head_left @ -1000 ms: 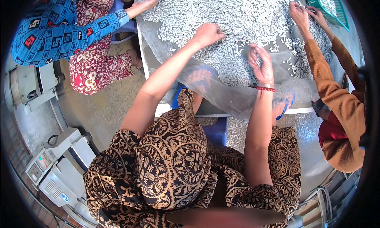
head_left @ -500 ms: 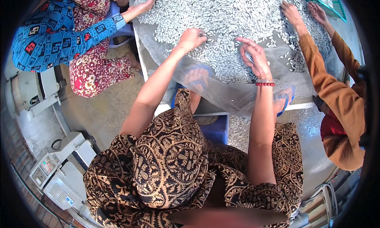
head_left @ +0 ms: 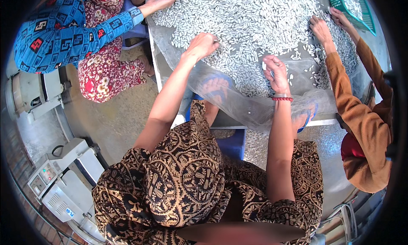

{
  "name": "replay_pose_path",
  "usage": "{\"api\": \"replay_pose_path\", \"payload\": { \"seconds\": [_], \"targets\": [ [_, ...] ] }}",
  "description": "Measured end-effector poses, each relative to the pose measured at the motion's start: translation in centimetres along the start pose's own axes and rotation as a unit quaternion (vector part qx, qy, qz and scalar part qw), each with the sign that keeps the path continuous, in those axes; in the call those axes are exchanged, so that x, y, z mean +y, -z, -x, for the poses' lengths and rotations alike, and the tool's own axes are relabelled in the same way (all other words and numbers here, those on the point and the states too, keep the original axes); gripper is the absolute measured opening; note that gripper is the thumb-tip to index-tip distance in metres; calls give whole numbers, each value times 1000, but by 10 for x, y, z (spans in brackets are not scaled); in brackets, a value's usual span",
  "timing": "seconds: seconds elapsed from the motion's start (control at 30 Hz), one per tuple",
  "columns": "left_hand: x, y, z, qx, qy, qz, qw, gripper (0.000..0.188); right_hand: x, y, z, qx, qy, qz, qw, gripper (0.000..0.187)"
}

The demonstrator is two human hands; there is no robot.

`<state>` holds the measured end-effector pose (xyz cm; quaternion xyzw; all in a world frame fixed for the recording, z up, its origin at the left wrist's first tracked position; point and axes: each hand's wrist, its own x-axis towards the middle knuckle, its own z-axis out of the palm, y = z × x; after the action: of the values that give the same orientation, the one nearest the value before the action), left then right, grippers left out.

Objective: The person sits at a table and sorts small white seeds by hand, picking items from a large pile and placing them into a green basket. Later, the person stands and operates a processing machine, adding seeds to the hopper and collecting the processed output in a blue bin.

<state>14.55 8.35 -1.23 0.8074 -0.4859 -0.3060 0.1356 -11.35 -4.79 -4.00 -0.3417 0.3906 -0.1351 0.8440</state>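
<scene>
A wide spread of small, silvery-white oblong pieces (head_left: 238, 32) covers the table; their exact kind I cannot make out. My left hand (head_left: 201, 46) is at the near left part of the spread, with thumb and fingers drawn together; whatever is between the fingertips is too small to name. Over the spread's near edge, to the right, my right hand (head_left: 277, 72) is curled palm inward. A pale oblong piece shows at its fingertips, and the curled fingers hide most of the palm. A red bead bracelet (head_left: 282, 99) circles my right wrist.
Sheer netting (head_left: 250, 104) drapes over the table's near edge. A co-worker's hand (head_left: 163, 1) holds pieces at the left. Another co-worker's two hands (head_left: 321, 31) work at the right, near a green basket (head_left: 370, 26). A grey machine (head_left: 63, 189) stands lower left.
My right hand has shifted slightly down, and a pale piece now shows at its fingertips. My left hand stays near the same pieces. The view has shifted a little.
</scene>
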Motion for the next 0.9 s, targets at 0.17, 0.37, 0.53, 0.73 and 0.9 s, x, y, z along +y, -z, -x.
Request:
{"api": "replay_pose_path", "payload": {
  "seconds": [0.17,0.37,0.53,0.73,0.9],
  "targets": [
    [7,28,12,77,37,98,992,19,-14,-13,8,11,22,118,993,5],
    [4,42,24,-106,-93,760,635,20,-26,-28,13,-174,31,-185,967,12],
    [0,27,-2,-115,32,654,747,23,-16,-18,-14,-52,-80,35,995,23],
    [-1,-30,-40,-37,-110,-65,991,19,20,-25,-56,162,142,683,698,21],
    [-5,-36,-28,-22,-124,-92,988,18,20,-41,-51,137,141,718,668,18]
  ]
}}
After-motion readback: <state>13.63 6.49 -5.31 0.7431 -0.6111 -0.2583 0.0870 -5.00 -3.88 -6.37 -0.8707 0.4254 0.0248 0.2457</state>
